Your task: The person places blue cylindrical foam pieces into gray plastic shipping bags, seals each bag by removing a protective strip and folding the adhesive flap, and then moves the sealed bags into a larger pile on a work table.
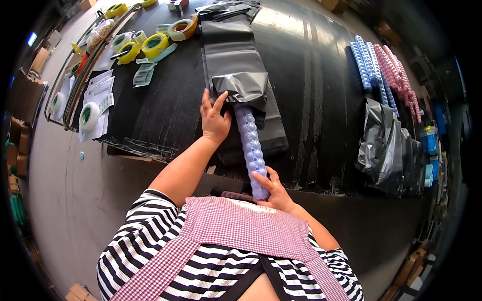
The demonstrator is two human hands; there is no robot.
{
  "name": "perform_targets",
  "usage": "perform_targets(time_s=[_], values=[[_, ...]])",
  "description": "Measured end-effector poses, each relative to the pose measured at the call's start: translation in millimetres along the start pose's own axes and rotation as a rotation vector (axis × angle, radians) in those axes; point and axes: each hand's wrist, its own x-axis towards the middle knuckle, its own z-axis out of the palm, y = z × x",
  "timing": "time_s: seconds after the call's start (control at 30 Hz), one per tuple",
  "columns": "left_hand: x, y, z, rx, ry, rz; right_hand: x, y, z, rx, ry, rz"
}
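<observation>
A lilac roll of bumpy, bubbled plastic lies lengthwise in front of me. Its far end is inside the mouth of a black plastic mailing bag, so that end is hidden. My right hand grips the near end, thumb and fingers on either side of it. Beside the bag's mouth is my left hand, fingers stretched apart, its fingertips touching the bag's left edge. More black bags lie flat under this one.
Blue bumpy rolls and pink ones lie at the right, with crumpled filled black bags nearer me. On the left are yellow tape rolls, a white tape roll, papers and labels. The black table's edge runs before me.
</observation>
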Motion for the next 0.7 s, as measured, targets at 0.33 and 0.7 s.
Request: perform_targets(time_s=[0.33,0.7], values=[[17.0,52.4,-14.9,-0.660,-0.424,-0.322,-3.0,-27.4,-25.8,0.227,0.149,-0.169],[9.1,62.1,-33.6,-0.092,-0.202,0.085,-22.7,-33.5,-38.4,-0.068,-0.127,0.025]])
